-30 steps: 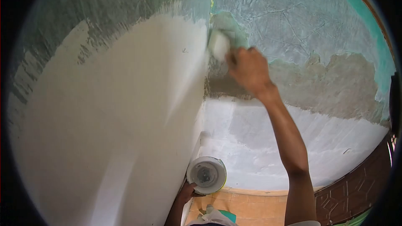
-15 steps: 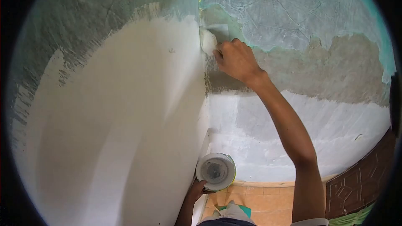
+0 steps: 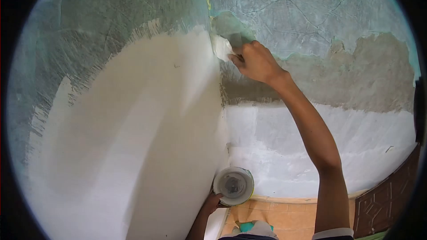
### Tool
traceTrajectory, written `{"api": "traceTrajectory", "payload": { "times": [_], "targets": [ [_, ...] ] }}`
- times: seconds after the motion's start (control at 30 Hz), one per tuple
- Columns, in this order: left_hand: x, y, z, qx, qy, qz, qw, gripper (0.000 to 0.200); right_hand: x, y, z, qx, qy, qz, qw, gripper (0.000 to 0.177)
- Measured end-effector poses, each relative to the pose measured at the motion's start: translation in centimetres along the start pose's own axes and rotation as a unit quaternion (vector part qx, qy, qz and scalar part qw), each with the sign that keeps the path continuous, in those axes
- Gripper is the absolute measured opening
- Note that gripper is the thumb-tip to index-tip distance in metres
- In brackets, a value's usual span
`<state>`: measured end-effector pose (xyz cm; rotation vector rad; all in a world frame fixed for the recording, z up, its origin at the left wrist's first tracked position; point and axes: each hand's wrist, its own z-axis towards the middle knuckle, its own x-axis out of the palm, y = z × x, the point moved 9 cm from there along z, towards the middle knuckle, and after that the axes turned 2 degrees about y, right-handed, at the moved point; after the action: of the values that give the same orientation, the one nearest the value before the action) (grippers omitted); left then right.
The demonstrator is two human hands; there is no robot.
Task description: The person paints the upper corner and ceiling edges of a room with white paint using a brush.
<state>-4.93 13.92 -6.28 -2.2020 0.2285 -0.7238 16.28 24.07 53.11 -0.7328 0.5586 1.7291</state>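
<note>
My right hand (image 3: 260,63) is closed around a putty knife, its blade loaded with white putty (image 3: 221,47) and held against the inside corner where two walls meet. Fingers cover the handle and part of the blade. On the left wall, a broad coat of white putty (image 3: 147,89) reaches up to that corner. Lower down, my left hand (image 3: 213,203) grips the rim and side of a round tub (image 3: 233,186), whose inside is smeared grey and white.
Bare grey-green plaster (image 3: 275,9) covers the upper right wall, above a brown-grey band (image 3: 351,78) and a white lower part (image 3: 284,138). Below are orange floor tiles (image 3: 284,215). A dark brown carved panel (image 3: 382,200) stands at the lower right.
The camera view has shifted slightly, so the walls and tub appear a little lower. My right hand stays by the corner with the putty knife, its blade a bit more tilted.
</note>
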Motion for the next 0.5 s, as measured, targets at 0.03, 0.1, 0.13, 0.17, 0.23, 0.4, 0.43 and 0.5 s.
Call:
{"api": "traceTrajectory", "payload": {
  "times": [0.03,0.1,0.13,0.17,0.23,0.4,0.43,0.5],
  "targets": [
    [-0.1,0.3,0.0,-0.016,-0.002,0.008,1.000,0.061,0.1,-0.3,-0.4,-0.002,0.000,0.006,1.000,0.018],
    [-0.4,0.9,0.1,-0.032,-0.007,0.015,0.999,0.061,0.9,-0.5,-1.1,-0.044,0.055,-0.009,0.997,0.018],
    [-0.4,1.0,0.3,-0.025,0.003,0.034,0.999,0.061,0.5,-1.2,-1.3,-0.047,0.053,-0.004,0.997,0.018],
    [-0.5,1.0,0.5,-0.018,0.013,0.055,0.998,0.062,0.2,-1.9,-1.4,-0.061,0.067,0.025,0.996,0.018],
    [0.3,0.3,-0.4,-0.015,0.016,0.079,0.997,0.062,-1.2,-1.7,-1.1,-0.081,0.078,0.054,0.992,0.018],
    [1.2,0.4,-2.3,-0.061,0.034,0.120,0.990,0.066,-4.0,-3.7,0.7,-0.002,-0.063,0.208,0.976,0.022],
    [0.8,0.6,-2.4,-0.067,0.034,0.124,0.989,0.064,-3.8,-3.2,1.0,-0.004,-0.076,0.197,0.978,0.023],
    [1.1,0.9,-3.0,-0.071,0.026,0.121,0.990,0.063,-1.7,-2.3,1.6,-0.043,-0.068,0.181,0.980,0.022]
  ]
}}
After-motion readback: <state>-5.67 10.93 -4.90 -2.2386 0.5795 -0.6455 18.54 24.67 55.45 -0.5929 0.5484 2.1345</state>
